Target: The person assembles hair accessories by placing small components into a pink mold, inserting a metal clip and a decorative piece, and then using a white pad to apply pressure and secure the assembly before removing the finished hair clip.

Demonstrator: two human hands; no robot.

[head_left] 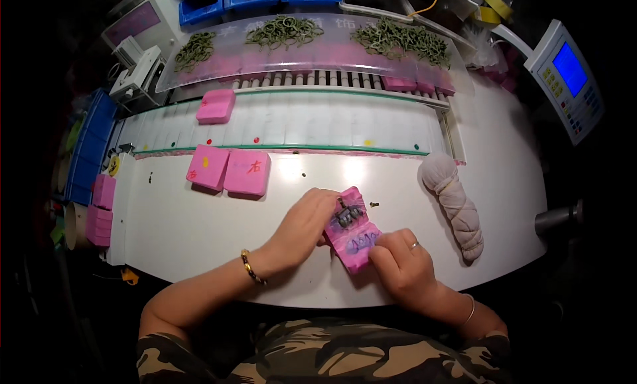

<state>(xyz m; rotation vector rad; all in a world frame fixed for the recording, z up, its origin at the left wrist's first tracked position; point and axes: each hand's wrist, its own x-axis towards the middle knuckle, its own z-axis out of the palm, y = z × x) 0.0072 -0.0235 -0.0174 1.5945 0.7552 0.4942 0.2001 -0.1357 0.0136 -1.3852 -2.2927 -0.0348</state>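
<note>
A pink rubber mould lies opened out before me, tilted, its two halves joined side by side. In its upper half sits a dark green wax piece. The lower half bears purplish hollows of a similar shape. My left hand is closed on the mould's left edge, thumb partly hidden beneath it. At the lower half's right edge, my right hand has its fingers curled and pinched against the mould; the fingertips are partly hidden. A small dark scrap lies just right of the mould.
Two closed pink blocks sit left of centre; another pink block stands on the white belt. Green wax pieces are heaped on a clear sheet behind. A wrapped cloth bundle lies right, below a control panel.
</note>
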